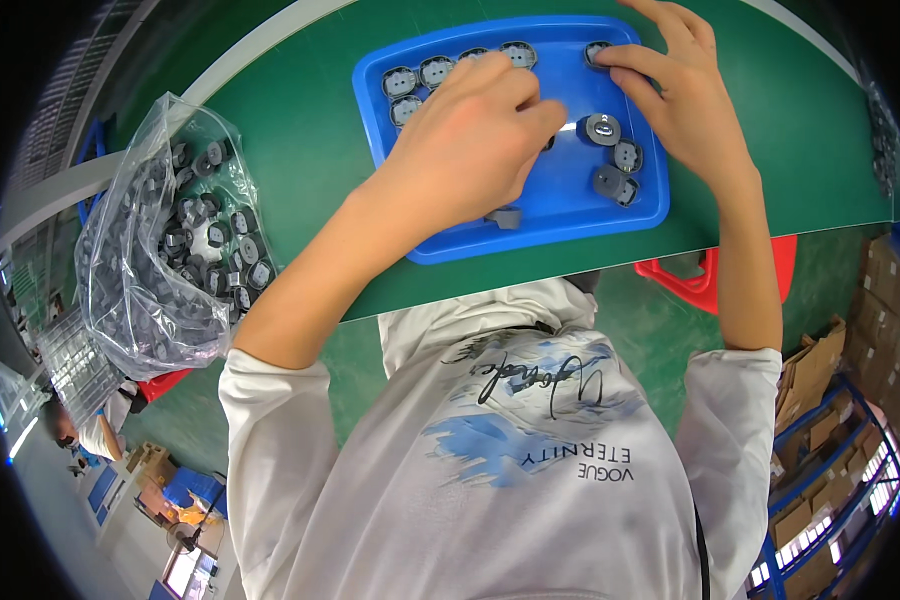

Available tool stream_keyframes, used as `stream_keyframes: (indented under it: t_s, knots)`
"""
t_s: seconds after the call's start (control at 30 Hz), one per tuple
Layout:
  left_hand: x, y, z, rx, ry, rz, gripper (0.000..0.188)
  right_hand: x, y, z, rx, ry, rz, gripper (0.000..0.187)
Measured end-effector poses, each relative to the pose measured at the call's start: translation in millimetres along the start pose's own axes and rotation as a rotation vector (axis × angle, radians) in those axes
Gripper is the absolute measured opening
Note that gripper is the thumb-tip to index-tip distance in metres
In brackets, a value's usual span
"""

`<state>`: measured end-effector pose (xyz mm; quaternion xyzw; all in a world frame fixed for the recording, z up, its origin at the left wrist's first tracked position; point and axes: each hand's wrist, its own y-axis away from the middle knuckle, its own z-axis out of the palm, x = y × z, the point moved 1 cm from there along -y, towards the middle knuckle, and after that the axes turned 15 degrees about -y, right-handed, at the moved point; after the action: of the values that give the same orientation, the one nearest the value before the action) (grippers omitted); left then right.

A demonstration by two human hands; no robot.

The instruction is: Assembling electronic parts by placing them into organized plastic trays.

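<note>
A blue tray [545, 222] holds several small grey oval plastic parts [437, 72], with a row of them at its far left. Over the middle of this tray my left hand [475, 130] is closed with its fingers curled down; what they hold, if anything, is hidden. A sliver of something dark shows beside its thumb. My right hand [682, 95] reaches to the far right corner, where thumb and a finger pinch a grey oval plastic part [596, 54]; its other fingers are raised. More loose parts [601, 129] lie on the tray's right side, and one [506, 217] sits near its front edge.
A clear plastic bag [160, 260] full of similar grey parts rests on the green table [300, 130] at the left. Another bag [885, 150] lies at the far right edge. Below the table is a red stool [710, 280]; a blue rack [830, 490] with cardboard stands right.
</note>
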<state>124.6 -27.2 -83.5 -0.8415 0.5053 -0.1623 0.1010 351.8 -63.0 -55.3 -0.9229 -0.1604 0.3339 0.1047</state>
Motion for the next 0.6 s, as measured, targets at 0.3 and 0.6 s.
stream_keyframes:
  t_s: [0.3,0.6]
  knots:
    - [17,-18,16,0.064,-0.081,-0.003,0.018,2,5,0,0.059,-0.064,0.055,0.018]
    - [2,-40,22,0.21,-0.129,0.016,0.011,-3,9,-1,0.026,-0.02,0.162,0.023]
